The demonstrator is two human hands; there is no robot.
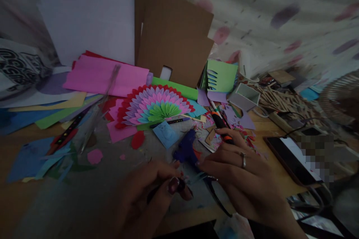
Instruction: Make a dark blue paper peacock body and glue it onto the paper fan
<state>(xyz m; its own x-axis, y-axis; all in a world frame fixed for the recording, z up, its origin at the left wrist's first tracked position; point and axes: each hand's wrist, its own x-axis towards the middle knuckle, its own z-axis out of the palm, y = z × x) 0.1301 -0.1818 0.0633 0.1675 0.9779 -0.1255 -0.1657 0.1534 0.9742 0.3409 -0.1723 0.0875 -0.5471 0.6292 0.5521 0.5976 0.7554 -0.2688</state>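
My left hand [157, 190] is low in the middle, fingers curled and thumb pressed down on a small dark thing I cannot make out. My right hand [238, 173], a ring on one finger, is beside it with fingers bent around an orange-and-black tool [220, 121] that points up and away; thin dark strands hang under the palm. A blue glue gun [186, 151] lies on the table just beyond both hands. Behind it rests a layered paper fan [154, 104] of red, purple, pink, blue and green.
Pink paper sheets [103, 76], a brown cardboard piece [174, 33] and a cut green card [221, 75] stand at the back. A small grey box [244, 96], wooden sticks [280, 101], a phone [291, 157] and a fan [340, 97] fill the right. Paper scraps and a ruler [67, 132] lie left.
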